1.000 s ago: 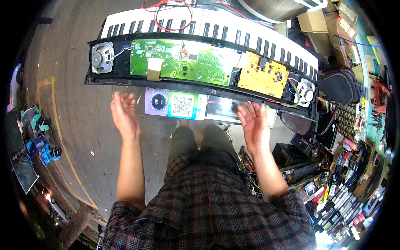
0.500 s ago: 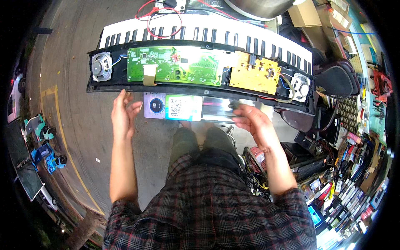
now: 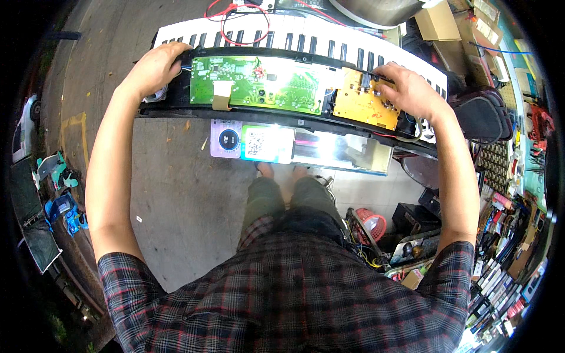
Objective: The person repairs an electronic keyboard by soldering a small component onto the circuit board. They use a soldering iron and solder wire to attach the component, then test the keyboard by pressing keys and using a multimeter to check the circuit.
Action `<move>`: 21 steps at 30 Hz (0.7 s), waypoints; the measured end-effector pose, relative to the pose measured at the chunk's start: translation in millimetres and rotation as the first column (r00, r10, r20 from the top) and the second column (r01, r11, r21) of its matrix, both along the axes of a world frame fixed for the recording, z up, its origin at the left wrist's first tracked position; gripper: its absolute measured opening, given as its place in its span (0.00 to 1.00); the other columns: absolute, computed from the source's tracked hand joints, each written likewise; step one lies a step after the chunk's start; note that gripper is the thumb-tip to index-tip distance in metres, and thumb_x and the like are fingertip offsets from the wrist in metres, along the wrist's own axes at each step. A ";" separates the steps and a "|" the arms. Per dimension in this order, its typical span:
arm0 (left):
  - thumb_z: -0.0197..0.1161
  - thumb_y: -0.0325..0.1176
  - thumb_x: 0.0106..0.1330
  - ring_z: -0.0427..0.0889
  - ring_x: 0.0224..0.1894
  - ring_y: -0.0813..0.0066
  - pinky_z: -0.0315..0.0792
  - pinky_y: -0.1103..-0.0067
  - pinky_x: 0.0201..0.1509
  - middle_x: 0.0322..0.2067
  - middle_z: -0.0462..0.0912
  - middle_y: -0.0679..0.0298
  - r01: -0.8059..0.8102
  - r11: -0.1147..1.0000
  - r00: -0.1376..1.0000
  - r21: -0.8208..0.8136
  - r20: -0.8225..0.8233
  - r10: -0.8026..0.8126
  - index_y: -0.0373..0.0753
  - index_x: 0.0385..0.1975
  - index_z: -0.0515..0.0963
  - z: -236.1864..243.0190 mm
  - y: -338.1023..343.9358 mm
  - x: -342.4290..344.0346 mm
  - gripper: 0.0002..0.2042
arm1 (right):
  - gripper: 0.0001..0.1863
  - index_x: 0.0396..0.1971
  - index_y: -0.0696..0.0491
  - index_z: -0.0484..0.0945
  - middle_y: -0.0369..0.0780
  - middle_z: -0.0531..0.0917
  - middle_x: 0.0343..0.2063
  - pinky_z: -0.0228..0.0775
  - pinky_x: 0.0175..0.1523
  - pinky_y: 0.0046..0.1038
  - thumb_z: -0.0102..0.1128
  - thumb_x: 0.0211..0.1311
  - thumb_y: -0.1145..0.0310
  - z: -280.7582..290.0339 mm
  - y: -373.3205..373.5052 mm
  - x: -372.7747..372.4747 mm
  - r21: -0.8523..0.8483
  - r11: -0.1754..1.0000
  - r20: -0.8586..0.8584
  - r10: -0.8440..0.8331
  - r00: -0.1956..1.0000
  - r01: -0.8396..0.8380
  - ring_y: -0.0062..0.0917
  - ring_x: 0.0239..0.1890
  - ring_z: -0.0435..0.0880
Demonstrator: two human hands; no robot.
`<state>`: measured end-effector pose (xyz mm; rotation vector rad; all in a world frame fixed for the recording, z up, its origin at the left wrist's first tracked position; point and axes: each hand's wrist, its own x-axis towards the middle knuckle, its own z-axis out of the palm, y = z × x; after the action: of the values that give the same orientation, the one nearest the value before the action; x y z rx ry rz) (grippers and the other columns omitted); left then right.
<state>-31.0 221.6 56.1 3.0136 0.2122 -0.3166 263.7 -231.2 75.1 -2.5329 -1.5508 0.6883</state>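
Observation:
An electronic keyboard's black casing panel (image 3: 303, 121) lies open in front of me, with a green circuit board (image 3: 238, 88) and a yellow circuit board (image 3: 353, 105) on it. My left hand (image 3: 154, 69) grips the panel's far left edge, thumb inward and fingers over the edge, covering most of a speaker (image 3: 158, 95). At the right end my right hand (image 3: 407, 88) reaches across the yellow board with curled fingers on the panel's far edge; its forearm and hand partly hide the right speaker. Beyond the panel runs the row of white and black keys (image 3: 282, 36).
Under the panel's near edge is a glass-topped case (image 3: 341, 154) with a purple card (image 3: 226, 139) and a printed code card (image 3: 268, 143). Red test leads (image 3: 246, 42) and a large metal pot (image 3: 376, 10) sit beyond the keys. Crowded shelves stand at right.
Both hands have moved outward and forward, from the panel's near edge to its far edge at either end. The view has shifted slightly.

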 end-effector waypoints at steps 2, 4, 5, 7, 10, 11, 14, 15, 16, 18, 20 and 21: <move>0.60 0.26 0.69 0.82 0.56 0.47 0.75 0.62 0.63 0.52 0.84 0.49 0.034 0.999 0.998 -0.025 0.061 -0.033 0.35 0.55 0.79 0.4 1.8 1.0 0.15 | 0.18 0.53 0.57 0.83 0.50 0.85 0.46 0.76 0.60 0.40 0.60 0.71 0.62 -0.8 3.8 6.5 -0.029 1.000 -0.058 -0.003 0.998 0.001 0.44 0.51 0.85; 0.59 0.26 0.70 0.82 0.55 0.47 0.76 0.61 0.61 0.50 0.84 0.49 0.064 0.997 0.996 -0.038 0.057 -0.061 0.35 0.55 0.79 2.7 6.5 1.4 0.14 | 0.18 0.52 0.57 0.84 0.50 0.85 0.45 0.76 0.60 0.40 0.62 0.70 0.61 3.7 3.7 11.6 -0.051 0.999 -0.108 -0.017 0.994 0.011 0.44 0.51 0.86; 0.59 0.26 0.70 0.82 0.54 0.47 0.76 0.61 0.60 0.49 0.83 0.49 0.048 0.998 0.998 -0.048 0.051 -0.046 0.35 0.54 0.79 7.9 5.0 0.4 0.14 | 0.18 0.52 0.57 0.84 0.50 0.86 0.45 0.76 0.59 0.40 0.63 0.70 0.61 6.8 3.0 13.0 -0.058 0.998 -0.134 -0.026 0.991 0.018 0.44 0.50 0.86; 0.59 0.25 0.70 0.82 0.53 0.46 0.76 0.60 0.58 0.47 0.82 0.50 0.018 0.997 0.999 -0.074 0.042 -0.015 0.34 0.53 0.79 22.5 -2.1 -6.0 0.13 | 0.17 0.50 0.58 0.83 0.49 0.85 0.44 0.76 0.58 0.41 0.65 0.68 0.63 23.8 4.0 10.4 -0.083 0.996 -0.177 -0.050 0.983 0.035 0.45 0.50 0.85; 0.59 0.24 0.70 0.82 0.53 0.47 0.76 0.60 0.57 0.47 0.81 0.51 -0.015 0.999 0.995 -0.045 0.094 0.020 0.34 0.53 0.79 44.0 -22.7 -17.9 0.13 | 0.15 0.48 0.58 0.83 0.49 0.85 0.42 0.76 0.57 0.42 0.66 0.68 0.65 30.2 -6.3 2.5 -0.006 0.999 -0.136 0.040 0.990 -0.042 0.46 0.49 0.84; 0.59 0.23 0.70 0.82 0.53 0.47 0.76 0.60 0.57 0.47 0.80 0.52 -0.036 0.998 0.995 -0.048 0.092 0.040 0.35 0.54 0.78 51.3 -31.8 -21.5 0.14 | 0.15 0.48 0.58 0.82 0.49 0.83 0.41 0.76 0.57 0.42 0.66 0.67 0.65 29.1 -15.2 -3.2 0.077 0.993 -0.085 0.091 0.992 -0.084 0.47 0.50 0.83; 0.59 0.23 0.69 0.82 0.54 0.47 0.76 0.60 0.58 0.49 0.80 0.53 -0.113 0.994 0.973 0.013 0.206 0.108 0.36 0.55 0.77 55.1 -54.0 -45.8 0.15 | 0.16 0.48 0.59 0.80 0.48 0.81 0.42 0.75 0.56 0.42 0.69 0.63 0.69 45.4 -26.8 -28.9 0.141 0.988 -0.065 0.077 0.995 -0.067 0.47 0.50 0.82; 0.60 0.22 0.69 0.81 0.57 0.47 0.75 0.60 0.63 0.51 0.81 0.52 -0.108 0.994 0.958 0.032 0.272 0.095 0.36 0.55 0.76 48.4 -53.2 -56.0 0.15 | 0.16 0.47 0.59 0.79 0.48 0.81 0.42 0.74 0.56 0.42 0.70 0.62 0.70 48.8 -29.2 -37.2 0.172 0.984 -0.062 0.064 0.996 -0.053 0.47 0.50 0.82; 0.60 0.22 0.69 0.80 0.58 0.47 0.74 0.60 0.65 0.52 0.81 0.52 -0.118 0.992 0.954 0.047 0.283 0.100 0.36 0.55 0.76 44.2 -54.3 -65.6 0.15 | 0.16 0.47 0.59 0.79 0.48 0.81 0.42 0.74 0.56 0.42 0.70 0.61 0.71 51.2 -31.4 -45.4 0.202 0.979 -0.059 0.051 0.997 -0.038 0.47 0.49 0.81; 0.60 0.22 0.68 0.79 0.61 0.47 0.72 0.60 0.68 0.54 0.82 0.51 -0.136 0.987 0.946 0.079 0.306 0.106 0.35 0.55 0.76 39.1 -59.6 -79.6 0.15 | 0.18 0.44 0.59 0.76 0.48 0.79 0.40 0.73 0.55 0.43 0.73 0.56 0.72 51.3 -36.3 -56.5 0.246 0.969 -0.059 0.033 0.998 -0.018 0.47 0.48 0.80; 0.62 0.19 0.65 0.79 0.64 0.51 0.68 0.58 0.74 0.56 0.82 0.52 -0.160 0.983 0.933 0.087 0.338 0.122 0.37 0.57 0.76 30.4 -67.2 -90.8 0.19 | 0.19 0.43 0.58 0.75 0.48 0.78 0.40 0.72 0.54 0.43 0.74 0.53 0.72 46.5 -41.9 -64.7 0.243 0.968 -0.005 0.072 0.997 -0.069 0.48 0.47 0.79; 0.62 0.18 0.64 0.79 0.65 0.52 0.67 0.57 0.75 0.56 0.82 0.53 -0.160 0.981 0.923 0.106 0.370 0.110 0.37 0.57 0.77 25.7 -69.6 -96.4 0.20 | 0.20 0.43 0.57 0.74 0.48 0.77 0.40 0.71 0.54 0.44 0.74 0.52 0.73 44.6 -44.9 -71.0 0.230 0.971 0.032 0.067 0.997 -0.072 0.48 0.47 0.78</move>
<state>-127.3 152.0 81.9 3.0926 0.4200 0.2792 192.6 -276.1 119.7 -2.3357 -1.6288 0.4556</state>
